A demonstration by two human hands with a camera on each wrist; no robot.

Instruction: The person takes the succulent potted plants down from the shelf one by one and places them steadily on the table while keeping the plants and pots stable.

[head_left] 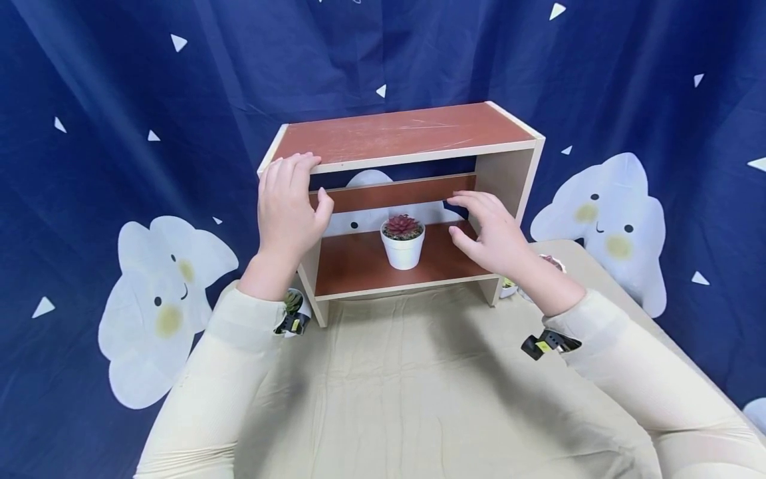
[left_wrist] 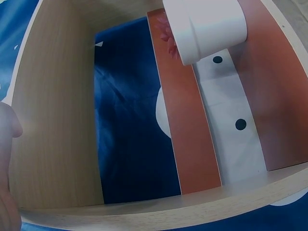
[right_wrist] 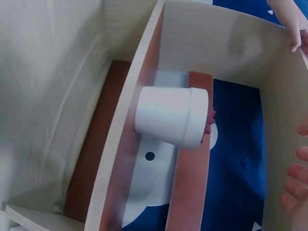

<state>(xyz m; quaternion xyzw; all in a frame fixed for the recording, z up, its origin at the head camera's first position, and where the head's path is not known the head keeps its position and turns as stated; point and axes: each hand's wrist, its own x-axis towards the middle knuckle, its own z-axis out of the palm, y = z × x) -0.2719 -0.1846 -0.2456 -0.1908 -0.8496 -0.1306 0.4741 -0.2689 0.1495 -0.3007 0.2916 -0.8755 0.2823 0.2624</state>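
Observation:
A small wooden shelf unit (head_left: 407, 133) with reddish-brown boards and pale edges stands on the table. On its lower board sits a white pot (head_left: 403, 253) holding a dark red succulent (head_left: 403, 227). My left hand (head_left: 288, 209) rests its fingers over the top board's front left corner, with the thumb spread apart. Near the right side panel, my right hand (head_left: 497, 233) hovers at the shelf's opening, fingers extended and holding nothing. The right wrist view shows the pot (right_wrist: 166, 115) apart from the right hand's fingers (right_wrist: 297, 187).
A beige cloth (head_left: 383, 386) covers the table. Partly hidden potted plants stand outside the shelf: one pot (head_left: 293, 303) on the left, others, including a pot (head_left: 509, 289), on the right. A blue curtain (head_left: 383, 60) with cloud figures hangs behind.

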